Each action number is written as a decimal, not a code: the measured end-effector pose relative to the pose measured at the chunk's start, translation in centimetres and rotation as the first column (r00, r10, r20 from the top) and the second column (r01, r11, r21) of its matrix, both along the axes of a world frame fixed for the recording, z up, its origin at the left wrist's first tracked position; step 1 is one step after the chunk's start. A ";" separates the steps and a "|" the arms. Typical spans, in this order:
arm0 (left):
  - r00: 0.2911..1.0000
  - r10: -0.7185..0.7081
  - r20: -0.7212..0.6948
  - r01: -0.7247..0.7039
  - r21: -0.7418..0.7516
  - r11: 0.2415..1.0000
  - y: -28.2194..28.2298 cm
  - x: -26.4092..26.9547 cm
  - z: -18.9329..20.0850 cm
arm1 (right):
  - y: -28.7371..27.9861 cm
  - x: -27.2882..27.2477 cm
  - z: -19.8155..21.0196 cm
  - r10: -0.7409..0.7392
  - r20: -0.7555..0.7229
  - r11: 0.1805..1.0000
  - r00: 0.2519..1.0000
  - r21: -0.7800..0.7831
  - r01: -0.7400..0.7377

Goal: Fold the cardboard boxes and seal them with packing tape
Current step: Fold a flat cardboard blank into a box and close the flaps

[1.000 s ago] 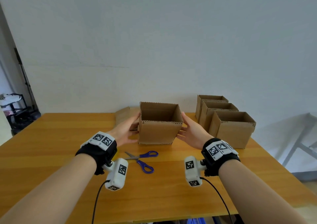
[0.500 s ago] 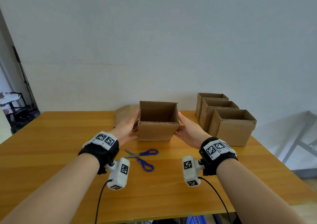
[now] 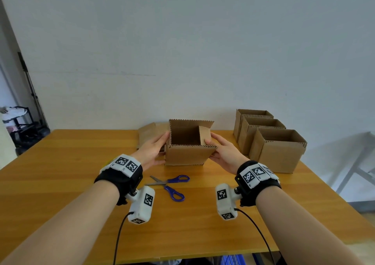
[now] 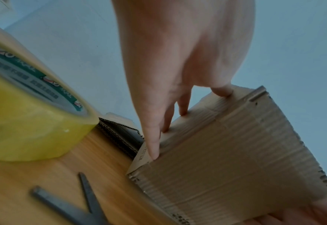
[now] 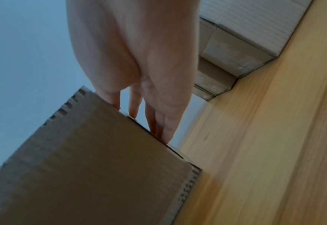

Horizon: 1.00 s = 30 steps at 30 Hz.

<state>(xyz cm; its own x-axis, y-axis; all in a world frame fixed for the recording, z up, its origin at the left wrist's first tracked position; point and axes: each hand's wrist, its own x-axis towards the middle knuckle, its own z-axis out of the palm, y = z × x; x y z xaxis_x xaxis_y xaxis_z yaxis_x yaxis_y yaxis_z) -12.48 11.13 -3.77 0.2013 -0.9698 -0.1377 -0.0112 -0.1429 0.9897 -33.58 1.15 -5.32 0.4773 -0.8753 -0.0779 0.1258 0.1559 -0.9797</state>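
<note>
Cardboard box (image 3: 187, 155): stands mid-table on the wooden table (image 3: 60, 183), open mouth up and tipped slightly toward the wearer; near-square, no clear long axis. One flap on its right side is folded inward.

Left hand (image 3: 152, 152): straight fingers pressed flat on the box's left wall, nothing gripped. Left wrist view shows the fingertips (image 4: 154, 153) along the wall's corner crease and the thumb on the upper edge.

Right hand (image 3: 225, 153): straight fingers against the right wall, thumb at the folded flap, nothing gripped. Right wrist view shows the fingers (image 5: 162, 130) lying along the box's edge.

Scissors (image 3: 170, 185): blue handles, lying open on the table just in front of the box, blades pointing left.

Tape roll (image 4: 24, 109): yellowish, seen only in the left wrist view, on the table left of the box; its core carries green, red and grey printing, too blurred to read.

Flat cardboard (image 3: 150, 135): lies behind the left hand; the left wrist view shows its corrugated edges.

Three open boxes (image 3: 278, 155): in a touching row at the table's right, mouths up. Right wrist view shows clear tape on their lower corners.

Printing on the held box's lower edge: unreadable.
</note>
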 end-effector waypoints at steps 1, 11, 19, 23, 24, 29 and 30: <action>1.000 0.002 0.009 -0.002 0.001 1.000 0.0 0.0 0.0 | 0.0 0.0 0.0 0.004 0.000 1.000 1.000 -0.001 -0.004; 0.986 0.078 0.150 -0.079 0.000 0.997 -0.1 0.1 -0.1 | 0.5 0.4 0.1 0.039 0.008 0.999 0.999 -0.012 -0.039; 0.968 0.162 0.194 -0.157 -0.041 0.987 0.0 0.4 0.1 | 0.9 -0.6 0.1 0.145 0.168 0.989 0.975 -0.029 -0.142; 0.964 0.178 0.196 -0.173 -0.040 0.984 0.3 0.8 0.6 | 0.8 -0.8 0.1 0.232 0.113 0.972 0.966 -0.052 -0.227; 0.962 0.176 0.207 -0.173 -0.035 0.984 0.3 0.8 0.8 | 0.8 -0.8 0.2 0.248 0.092 0.968 0.964 -0.062 -0.243; 0.969 0.156 0.192 -0.160 0.005 0.987 0.1 1.1 1.1 | 1.1 -0.3 0.3 0.202 0.041 0.974 0.978 -0.107 -0.197; 0.969 0.155 0.191 -0.159 0.009 0.987 0.1 1.2 1.1 | 1.2 -0.2 0.3 0.180 0.033 0.978 0.983 -0.116 -0.175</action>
<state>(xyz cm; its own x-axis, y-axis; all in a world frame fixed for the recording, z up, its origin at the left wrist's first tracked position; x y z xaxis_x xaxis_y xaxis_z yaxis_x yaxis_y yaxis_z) -11.31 11.20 -2.65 0.3752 -0.9210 -0.1050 -0.1738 -0.1811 0.9680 -33.74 2.30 -5.04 0.6266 -0.7783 0.0395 0.1481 0.0691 -0.9866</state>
